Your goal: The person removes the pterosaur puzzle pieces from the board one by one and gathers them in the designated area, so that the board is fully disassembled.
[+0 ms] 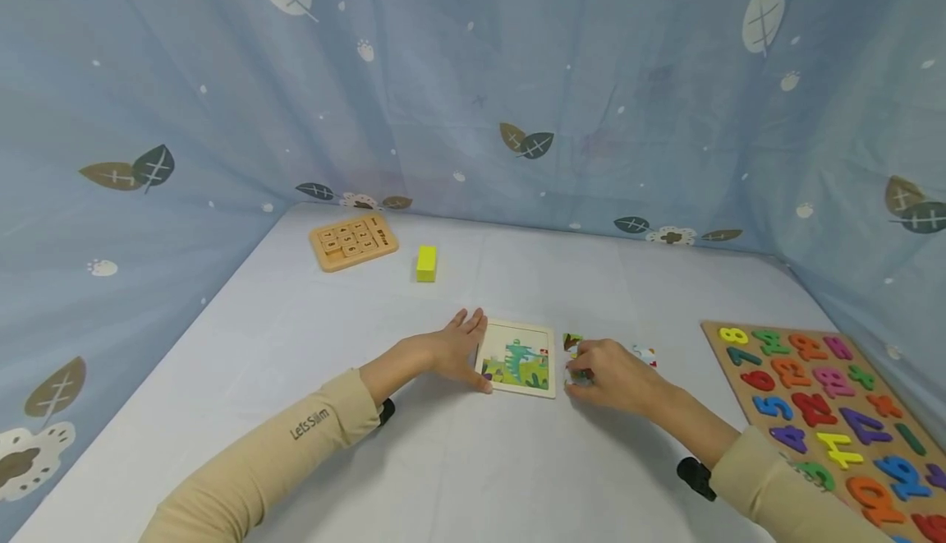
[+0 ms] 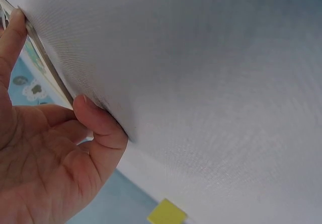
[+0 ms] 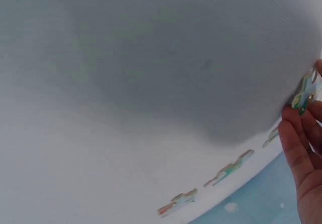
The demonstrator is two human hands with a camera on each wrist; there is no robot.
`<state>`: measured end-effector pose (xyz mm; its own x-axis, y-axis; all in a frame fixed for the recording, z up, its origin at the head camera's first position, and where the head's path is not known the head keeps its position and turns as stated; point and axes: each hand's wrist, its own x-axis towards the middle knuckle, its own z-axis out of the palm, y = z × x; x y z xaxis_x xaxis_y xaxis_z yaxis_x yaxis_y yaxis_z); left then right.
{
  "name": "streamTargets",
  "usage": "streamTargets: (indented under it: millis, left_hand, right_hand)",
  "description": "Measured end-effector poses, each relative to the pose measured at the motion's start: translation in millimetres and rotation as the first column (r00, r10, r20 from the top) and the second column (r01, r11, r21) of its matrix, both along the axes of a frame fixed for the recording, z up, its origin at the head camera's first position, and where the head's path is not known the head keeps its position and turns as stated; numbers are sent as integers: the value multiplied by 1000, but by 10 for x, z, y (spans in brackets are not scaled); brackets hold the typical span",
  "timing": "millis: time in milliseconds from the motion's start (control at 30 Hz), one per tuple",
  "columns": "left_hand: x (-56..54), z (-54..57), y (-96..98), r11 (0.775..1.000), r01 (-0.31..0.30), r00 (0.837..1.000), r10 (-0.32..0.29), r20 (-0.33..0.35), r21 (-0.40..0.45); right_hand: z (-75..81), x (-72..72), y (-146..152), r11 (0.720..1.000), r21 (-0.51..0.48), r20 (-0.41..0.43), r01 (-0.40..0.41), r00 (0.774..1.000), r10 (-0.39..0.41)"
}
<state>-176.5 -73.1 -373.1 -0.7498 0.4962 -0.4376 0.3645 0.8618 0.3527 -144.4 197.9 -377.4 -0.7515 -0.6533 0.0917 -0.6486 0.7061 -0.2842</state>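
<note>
A square wooden puzzle board (image 1: 526,392) lies on the white table, with a green dinosaur scene partly filled in and its upper part bare wood. Along its left edge rests my left hand (image 1: 456,352), fingers spread and thumb at the lower left corner. In the left wrist view the thumb (image 2: 98,116) and a fingertip touch the board's side. Right of the board, my right hand (image 1: 617,375) pinches a jigsaw piece (image 3: 303,94), tilted up from the table. Loose jigsaw pieces (image 1: 572,342) lie around that hand, and it partly hides them.
A number board (image 1: 746,399) with colourful raised numerals lies at the right. At the back left are a wooden sliding number puzzle (image 1: 332,264) and a yellow block (image 1: 426,264). Blue printed curtains (image 1: 458,75) hang at the back and both sides.
</note>
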Motion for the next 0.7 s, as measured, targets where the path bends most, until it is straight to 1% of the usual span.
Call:
streamTargets:
  millis: [200, 367, 533, 700]
  left_hand:
    - [-1, -3, -2, 1000, 1, 1000, -1, 0, -3]
    - [-2, 6, -6, 1000, 0, 1000, 0, 5, 1]
    - [0, 11, -8, 1000, 1, 1000, -1, 2, 2]
    - [4, 5, -7, 1000, -2, 1000, 2, -3, 9]
  right_hand:
    - [27, -26, -8, 1000, 24, 28, -6, 1000, 6]
    - [38, -36, -26, 1000, 20, 33, 0, 999, -1]
    - [35, -25, -42, 1000, 20, 21, 12, 1000, -13]
    - [68, -17, -52, 999, 39, 25, 24, 999, -25]
